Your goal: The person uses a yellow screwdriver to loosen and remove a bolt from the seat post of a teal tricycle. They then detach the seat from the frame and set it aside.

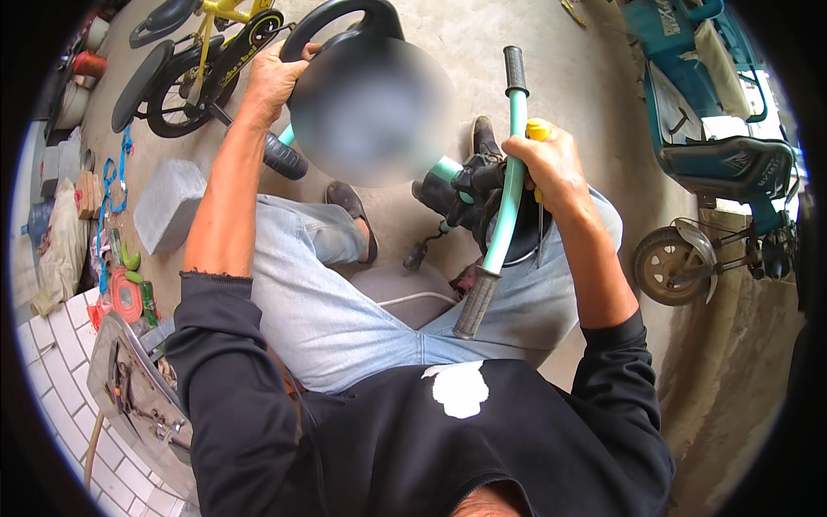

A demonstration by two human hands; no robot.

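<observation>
My left hand [271,84] grips the edge of a black loop-shaped plastic part [381,16] of a small mint-green child's cycle. My right hand [549,161] is wrapped around a yellow-handled screwdriver [537,129], its thumb lying over the mint-green handlebar [507,226]. The screwdriver's metal shaft points down towards my right thigh. Grey ribbed grips cap both handlebar ends, the nearer grip [477,304] lying over my lap. A black pedal [415,257] hangs between my legs. A round blurred patch hides the middle of the cycle.
A yellow child's bicycle [207,52] stands at the far left. Close to my left knee is a grey block [168,207]. Tools lie on a metal tray [145,394] at my left. A teal three-wheeler [717,155] is parked at the right.
</observation>
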